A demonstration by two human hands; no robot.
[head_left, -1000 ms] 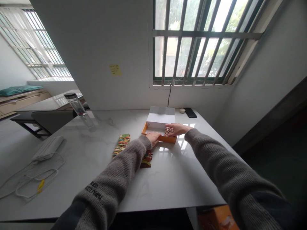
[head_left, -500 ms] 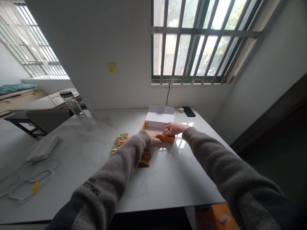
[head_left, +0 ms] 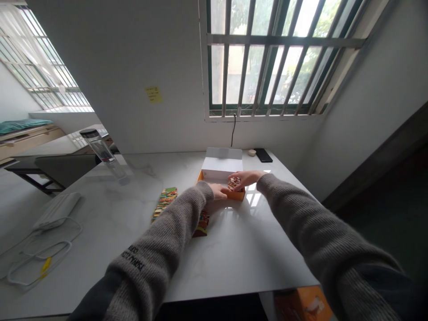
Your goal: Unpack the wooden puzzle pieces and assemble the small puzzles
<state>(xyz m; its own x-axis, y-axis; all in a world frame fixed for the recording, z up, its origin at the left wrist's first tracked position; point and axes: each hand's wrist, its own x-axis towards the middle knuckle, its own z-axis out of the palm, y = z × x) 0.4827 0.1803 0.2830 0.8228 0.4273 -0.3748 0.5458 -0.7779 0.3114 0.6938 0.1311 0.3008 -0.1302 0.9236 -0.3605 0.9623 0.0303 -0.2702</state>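
At three o'clock inside the orange box (head_left: 239, 196), holds a multicoloured bundle (head_left: 235, 182) between thumb and curled fingers of the right hand (head_left: 249, 177); cannot tell whether touching the bottom. Lays the left hand (head_left: 219, 191) over the front wall at six o'clock, fingertips just beside the bundle; cannot tell whether gripping that wall. Has the white lid (head_left: 222, 164) folded back at twelve. Around the box, on the white table (head_left: 240, 249), has a colourful row of pieces (head_left: 166, 198) between eight and nine o'clock, darker pieces (head_left: 202, 223) at seven, partly hidden by the left sleeve (head_left: 167, 236), and a black phone (head_left: 264, 155) at two.
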